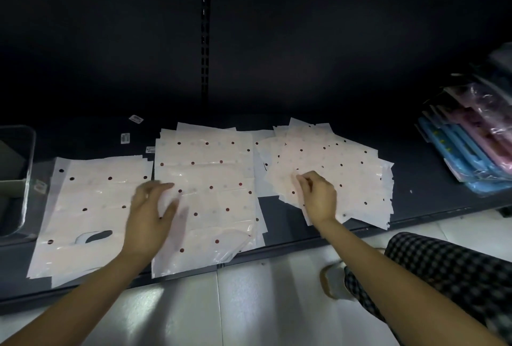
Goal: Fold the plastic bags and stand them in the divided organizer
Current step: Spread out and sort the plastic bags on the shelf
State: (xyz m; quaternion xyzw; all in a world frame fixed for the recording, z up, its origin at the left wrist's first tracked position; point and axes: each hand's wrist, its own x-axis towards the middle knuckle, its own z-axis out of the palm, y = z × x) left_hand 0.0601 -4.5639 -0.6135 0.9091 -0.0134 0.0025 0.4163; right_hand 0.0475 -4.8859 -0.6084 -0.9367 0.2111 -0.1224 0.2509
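Fingers [163, 187] of the left hand [151, 215] were spread and mostly straight, blurred, over the seam between two piles of plastic bags; whether they pressed the plastic could not be told. Fingers [303, 181] of the right hand [318, 199] were curled, pinching at the top sheet of the right pile.

A dark shelf [432, 187] ran across the view and carried everything. On it lay three lots of pale pink bags with dark red dots. The middle stack [210, 176] was the largest, flat and roughly squared, its near edge hanging past the shelf front. The left bag pile [91, 207] lay flat beside it, touching it, with a cut-out handle hole showing near the front edge. The right pile [346, 168] was fanned out loosely, its sheets at differing angles, just beside the middle stack.

At the far right leaned a row of packaged blue and pink items [471, 146]. At the left edge stood a clear bin [29, 157], partly cut off; whether it had dividers could not be told. Below the shelf were a pale tiled floor [249, 304], a checked trouser leg [443, 268] and a light shoe [333, 282]. Small white labels [135, 118] lay on the shelf behind the bags.
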